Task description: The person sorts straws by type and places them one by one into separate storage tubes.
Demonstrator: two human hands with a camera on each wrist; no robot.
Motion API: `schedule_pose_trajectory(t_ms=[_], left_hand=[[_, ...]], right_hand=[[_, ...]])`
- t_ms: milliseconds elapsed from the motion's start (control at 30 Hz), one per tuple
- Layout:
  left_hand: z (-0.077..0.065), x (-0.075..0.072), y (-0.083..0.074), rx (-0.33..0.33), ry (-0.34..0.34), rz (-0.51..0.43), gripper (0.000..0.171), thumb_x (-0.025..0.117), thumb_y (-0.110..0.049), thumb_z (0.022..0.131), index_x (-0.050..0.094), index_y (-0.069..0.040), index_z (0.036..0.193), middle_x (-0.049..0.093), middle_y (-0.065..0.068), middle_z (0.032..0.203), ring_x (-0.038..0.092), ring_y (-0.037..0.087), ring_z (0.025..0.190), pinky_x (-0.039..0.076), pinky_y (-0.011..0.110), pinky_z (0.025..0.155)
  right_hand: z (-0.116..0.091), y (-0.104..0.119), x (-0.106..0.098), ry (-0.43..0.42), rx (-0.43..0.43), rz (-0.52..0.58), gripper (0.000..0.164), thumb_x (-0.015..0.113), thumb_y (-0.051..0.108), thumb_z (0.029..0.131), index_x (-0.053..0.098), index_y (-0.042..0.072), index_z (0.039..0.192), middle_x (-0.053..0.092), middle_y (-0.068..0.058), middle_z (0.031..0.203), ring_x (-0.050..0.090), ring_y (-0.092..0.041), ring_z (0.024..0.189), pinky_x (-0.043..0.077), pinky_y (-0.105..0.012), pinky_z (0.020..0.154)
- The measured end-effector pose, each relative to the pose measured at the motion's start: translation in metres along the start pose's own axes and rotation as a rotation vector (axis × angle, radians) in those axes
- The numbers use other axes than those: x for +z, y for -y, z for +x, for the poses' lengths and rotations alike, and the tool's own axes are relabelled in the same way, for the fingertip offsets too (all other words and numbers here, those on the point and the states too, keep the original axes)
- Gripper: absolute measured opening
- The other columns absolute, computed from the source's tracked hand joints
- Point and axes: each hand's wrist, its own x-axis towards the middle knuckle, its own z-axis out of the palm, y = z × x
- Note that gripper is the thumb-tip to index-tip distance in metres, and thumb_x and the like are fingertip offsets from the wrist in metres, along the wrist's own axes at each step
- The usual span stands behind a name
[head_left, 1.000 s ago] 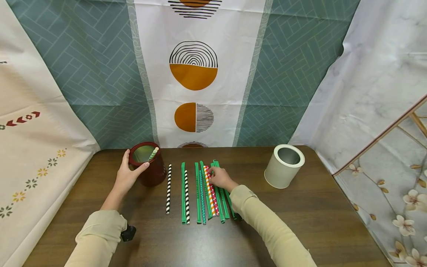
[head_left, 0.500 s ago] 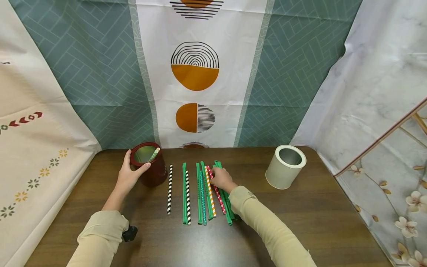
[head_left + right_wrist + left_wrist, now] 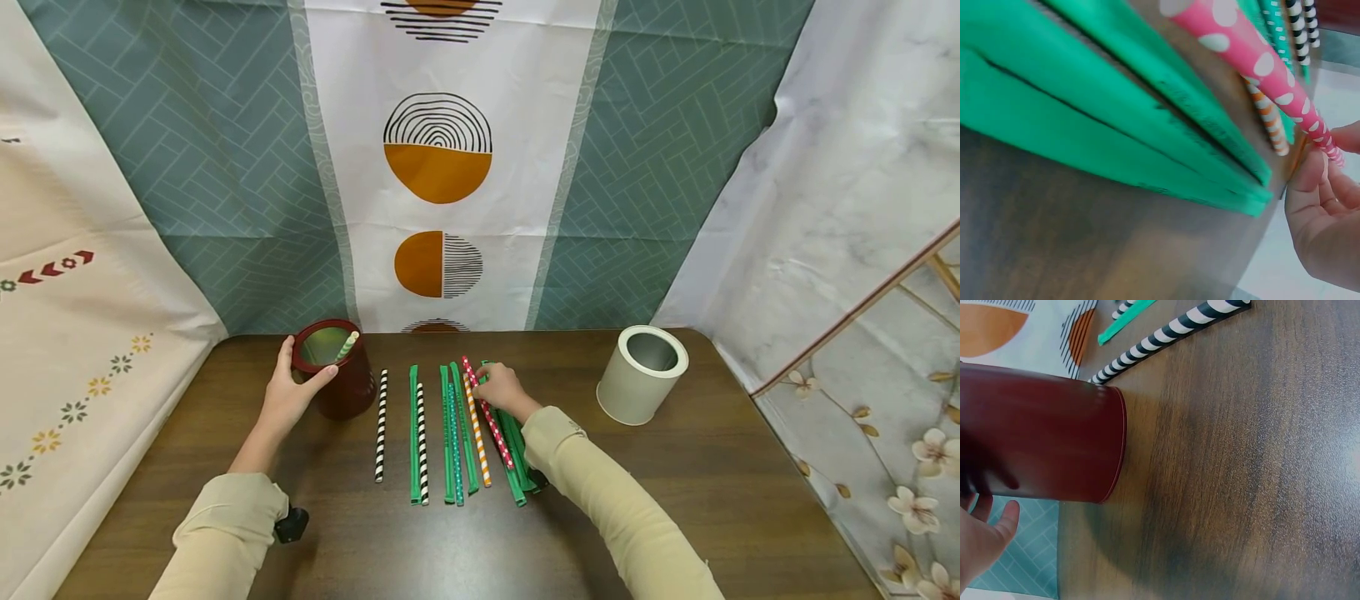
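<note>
My left hand (image 3: pixel 285 396) grips the dark red cylindrical container (image 3: pixel 350 393) at the back left, thumb at its near rim and fingers along its left side. A green-and-white striped straw (image 3: pixel 347 347) leans inside it. My right hand (image 3: pixel 504 389) pinches a pink straw with white dots (image 3: pixel 497 435) near its far end. In the right wrist view the pink straw (image 3: pixel 1264 64) slants above green-wrapped straws (image 3: pixel 1116 112). Just left of it lies an orange-and-white striped straw (image 3: pixel 477 433).
Left of my right hand lie a teal dotted straw (image 3: pixel 456 450), several green-wrapped straws (image 3: pixel 414 442) and two black-and-white striped straws (image 3: pixel 381 429). A cream cylindrical container (image 3: pixel 628 390) stands at the back right of the wooden table (image 3: pixel 712 475). Hanging cloth (image 3: pixel 630 167) borders the back.
The pink dotted straw has come away from beside the orange one and shifted up and right in my right hand. The orange straw has turned slightly. My left hand stays on the red container.
</note>
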Motion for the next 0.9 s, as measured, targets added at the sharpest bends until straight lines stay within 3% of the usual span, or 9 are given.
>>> schedule_pose_trajectory(t_ms=[167,200,367,700,900], left_hand=[[0.0,0.0,0.0,-0.005,-0.002,0.003,0.094,0.058,-0.045,0.081,-0.008,-0.02,0.143,-0.003,0.005,0.15,0.0,0.031,0.136,0.011,0.061,0.102],[0.0,-0.001,0.0,-0.005,-0.003,0.002,0.094,0.058,-0.045,0.081,-0.008,-0.021,0.143,-0.003,0.005,0.15,0.0,0.031,0.136,0.011,0.061,0.102],[-0.001,0.0,0.0,0.005,-0.003,-0.002,0.093,0.058,-0.044,0.081,-0.008,-0.02,0.143,-0.003,0.005,0.15,0.0,0.031,0.136,0.011,0.061,0.102],[0.0,0.0,0.001,0.012,-0.006,0.001,0.093,0.058,-0.044,0.081,-0.008,-0.02,0.143,-0.002,0.005,0.15,0.001,0.031,0.136,0.012,0.061,0.103],[0.0,0.0,0.001,0.014,-0.007,0.008,0.093,0.058,-0.044,0.081,-0.008,-0.019,0.143,-0.002,0.006,0.15,0.001,0.032,0.136,0.011,0.061,0.102]], right_hand=[[-0.002,0.01,-0.007,0.018,-0.011,0.074,0.027,0.058,0.011,0.081,0.057,0.004,0.107,0.06,-0.009,0.07,0.04,-0.01,0.042,0.044,-0.027,0.045],[-0.002,0.012,-0.009,0.027,-0.011,0.099,0.027,0.058,0.011,0.081,0.056,0.003,0.107,0.054,-0.007,0.06,0.041,-0.01,0.043,0.047,-0.031,0.047],[-0.004,0.021,-0.019,0.051,-0.03,0.214,0.022,0.055,0.006,0.08,0.052,0.002,0.101,0.045,-0.003,0.054,0.042,-0.016,0.047,0.049,-0.041,0.055],[-0.009,0.04,-0.044,0.033,-0.097,0.305,0.016,0.053,0.0,0.078,0.046,0.002,0.091,0.046,-0.003,0.06,0.044,-0.015,0.048,0.044,-0.026,0.046],[-0.014,0.054,-0.058,0.051,-0.123,0.351,0.013,0.05,-0.001,0.078,0.042,0.002,0.087,0.05,-0.004,0.066,0.048,-0.015,0.049,0.046,-0.023,0.047]])
